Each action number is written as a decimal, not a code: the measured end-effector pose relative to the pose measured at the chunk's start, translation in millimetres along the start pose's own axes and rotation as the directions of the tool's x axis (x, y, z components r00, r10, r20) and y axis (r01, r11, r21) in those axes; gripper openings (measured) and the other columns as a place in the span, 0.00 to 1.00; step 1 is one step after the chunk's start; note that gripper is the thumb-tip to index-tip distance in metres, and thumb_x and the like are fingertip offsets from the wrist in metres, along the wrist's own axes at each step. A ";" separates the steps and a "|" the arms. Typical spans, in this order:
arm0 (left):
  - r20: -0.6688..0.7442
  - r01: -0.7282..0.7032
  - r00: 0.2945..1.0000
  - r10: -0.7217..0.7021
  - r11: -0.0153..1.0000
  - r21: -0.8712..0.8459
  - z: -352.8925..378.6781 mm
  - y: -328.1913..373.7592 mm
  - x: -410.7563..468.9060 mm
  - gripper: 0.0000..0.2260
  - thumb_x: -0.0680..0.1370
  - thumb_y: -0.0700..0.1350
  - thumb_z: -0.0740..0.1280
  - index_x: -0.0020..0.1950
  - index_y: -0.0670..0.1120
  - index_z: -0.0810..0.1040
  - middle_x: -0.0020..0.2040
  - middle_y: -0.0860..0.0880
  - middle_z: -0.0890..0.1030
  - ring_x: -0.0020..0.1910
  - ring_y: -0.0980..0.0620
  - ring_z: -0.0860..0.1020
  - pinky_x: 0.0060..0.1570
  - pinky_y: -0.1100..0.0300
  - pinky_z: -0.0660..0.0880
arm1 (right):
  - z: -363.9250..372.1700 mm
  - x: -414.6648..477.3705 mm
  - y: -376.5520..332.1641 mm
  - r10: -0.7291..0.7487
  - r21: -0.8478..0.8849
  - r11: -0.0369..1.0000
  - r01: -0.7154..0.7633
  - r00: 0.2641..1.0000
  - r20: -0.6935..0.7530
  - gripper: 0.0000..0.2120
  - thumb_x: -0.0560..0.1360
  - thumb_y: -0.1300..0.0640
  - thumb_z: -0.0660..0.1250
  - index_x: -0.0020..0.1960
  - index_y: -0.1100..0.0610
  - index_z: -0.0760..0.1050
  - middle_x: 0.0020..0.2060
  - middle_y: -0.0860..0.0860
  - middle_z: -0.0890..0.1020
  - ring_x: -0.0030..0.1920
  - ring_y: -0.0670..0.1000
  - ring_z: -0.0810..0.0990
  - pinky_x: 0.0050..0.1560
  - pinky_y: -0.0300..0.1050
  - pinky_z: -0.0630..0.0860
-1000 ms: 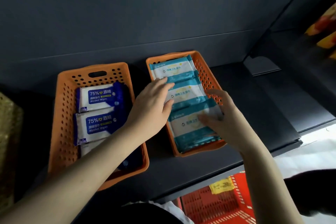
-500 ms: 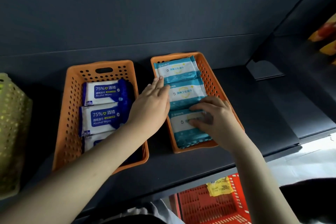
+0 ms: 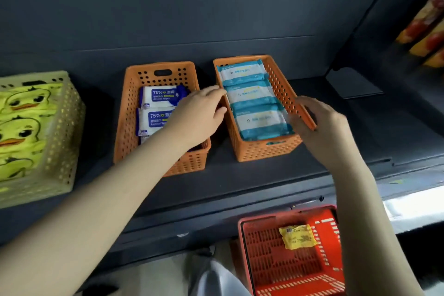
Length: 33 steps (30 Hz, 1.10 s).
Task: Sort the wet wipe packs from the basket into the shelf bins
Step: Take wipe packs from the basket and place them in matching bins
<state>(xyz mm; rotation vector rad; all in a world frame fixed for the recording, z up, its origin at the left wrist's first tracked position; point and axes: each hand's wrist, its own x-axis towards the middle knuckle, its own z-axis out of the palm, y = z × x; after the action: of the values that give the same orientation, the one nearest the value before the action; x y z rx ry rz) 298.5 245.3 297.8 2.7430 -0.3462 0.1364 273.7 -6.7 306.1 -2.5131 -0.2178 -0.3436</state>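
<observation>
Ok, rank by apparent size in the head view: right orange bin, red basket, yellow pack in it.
Tied: right orange bin and red basket look alike; the basket is nearer and cropped, so unranked.
Smallest: yellow pack.
</observation>
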 end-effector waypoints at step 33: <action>0.149 0.674 0.737 -0.659 0.703 -0.228 483.0 104.8 -290.6 0.33 0.80 0.59 0.51 0.78 0.38 0.54 0.78 0.38 0.57 0.77 0.43 0.57 0.74 0.52 0.56 | 241.4 -323.3 399.3 0.546 -0.220 0.822 -0.525 0.619 0.564 0.26 0.80 0.47 0.61 0.75 0.51 0.62 0.75 0.57 0.64 0.72 0.61 0.66 0.68 0.58 0.68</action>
<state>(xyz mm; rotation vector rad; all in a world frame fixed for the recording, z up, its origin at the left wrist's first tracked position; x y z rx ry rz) 14.6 34.9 -153.7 2.4188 0.5971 -0.1746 104.5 -218.5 -192.7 -2.4901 0.3138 0.7336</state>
